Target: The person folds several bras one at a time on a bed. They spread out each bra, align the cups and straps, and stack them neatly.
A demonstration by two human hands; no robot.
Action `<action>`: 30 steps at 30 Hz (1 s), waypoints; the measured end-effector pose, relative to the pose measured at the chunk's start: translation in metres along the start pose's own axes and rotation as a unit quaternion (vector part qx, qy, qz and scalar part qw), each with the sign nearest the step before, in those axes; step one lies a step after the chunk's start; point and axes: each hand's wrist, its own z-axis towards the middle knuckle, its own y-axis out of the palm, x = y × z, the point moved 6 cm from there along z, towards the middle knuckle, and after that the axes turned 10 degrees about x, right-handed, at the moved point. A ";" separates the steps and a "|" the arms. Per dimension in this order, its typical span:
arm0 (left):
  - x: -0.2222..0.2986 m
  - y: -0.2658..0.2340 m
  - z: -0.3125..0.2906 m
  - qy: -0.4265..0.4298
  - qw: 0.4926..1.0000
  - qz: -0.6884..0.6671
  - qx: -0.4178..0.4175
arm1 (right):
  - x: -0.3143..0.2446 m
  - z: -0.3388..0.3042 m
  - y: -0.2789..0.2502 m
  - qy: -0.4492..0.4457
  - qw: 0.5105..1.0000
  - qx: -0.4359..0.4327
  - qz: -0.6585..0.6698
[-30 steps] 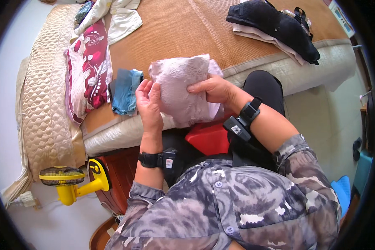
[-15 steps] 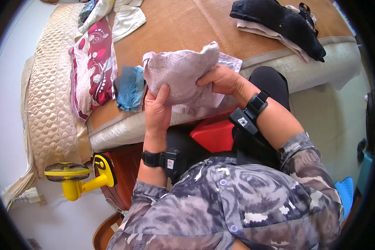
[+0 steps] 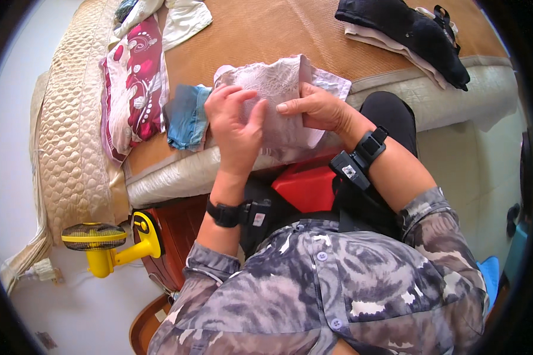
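Observation:
Over the near edge of the bed I hold a pale pink lace undergarment [image 3: 272, 86]; whether it is a bra or a brief I cannot tell. My right hand [image 3: 323, 107] grips its right side, thumb on top and fingers beneath. In front of its left side is my left hand [image 3: 234, 121], thumb and fingers apart and loosely bent, holding nothing. A pale printed cloth [image 3: 336, 83] lies behind the garment, partly hidden. Left of my left hand is a folded blue garment [image 3: 188, 121] with a sheer dark patch.
The bed has a brown woven mat [image 3: 257, 29]. Maroon patterned cloth [image 3: 139, 89] and white clothes [image 3: 185, 22] lie at its left, a black bra [image 3: 400, 31] at its right. Below are a red object [image 3: 305, 186] between my legs and a yellow fan [image 3: 103, 251] at left.
My left hand has let go of the lace garment and risen slightly, fingers spreading. The garment has turned and looks narrower, still in my right hand.

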 end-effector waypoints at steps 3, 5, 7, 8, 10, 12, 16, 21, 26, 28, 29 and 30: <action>0.000 0.009 0.000 0.029 0.998 0.052 -0.005 | 0.001 0.002 0.001 -0.019 1.000 -0.002 -0.019; 0.000 0.012 0.000 0.041 0.998 0.052 -0.013 | 0.003 0.004 -0.006 -0.009 1.000 0.007 -0.009; -0.004 0.013 0.000 0.053 0.997 0.055 -0.021 | 0.004 0.004 -0.006 0.001 1.000 0.013 0.001; -0.017 0.010 -0.002 -0.011 1.000 -0.010 -0.006 | 0.001 0.003 -0.003 0.000 1.000 0.023 0.012; -0.039 0.011 -0.004 -0.151 0.968 -0.197 0.021 | 0.001 0.004 -0.001 -0.001 0.999 0.035 0.024; -0.048 0.012 -0.012 -0.257 0.925 -0.280 0.020 | 0.001 0.004 -0.002 -0.002 0.999 0.043 0.034; -0.036 0.014 -0.009 -0.201 0.957 -0.209 -0.021 | 0.002 0.004 -0.005 0.006 0.999 0.037 0.010; -0.027 0.019 -0.011 -0.084 0.989 -0.102 -0.060 | 0.007 0.008 -0.011 0.011 0.999 0.050 0.011; -0.047 0.020 -0.017 -0.248 0.921 -0.292 -0.075 | 0.004 0.008 -0.009 0.003 0.998 0.064 0.017; -0.047 0.022 -0.018 -0.288 0.897 -0.325 -0.084 | 0.004 0.008 -0.009 0.009 0.997 0.070 0.024; -0.046 0.024 -0.018 -0.305 0.891 -0.324 -0.090 | 0.005 0.009 -0.010 0.011 0.998 0.064 0.026; -0.047 0.026 -0.019 -0.321 0.885 -0.322 -0.095 | 0.006 0.010 -0.011 0.013 0.998 0.060 0.028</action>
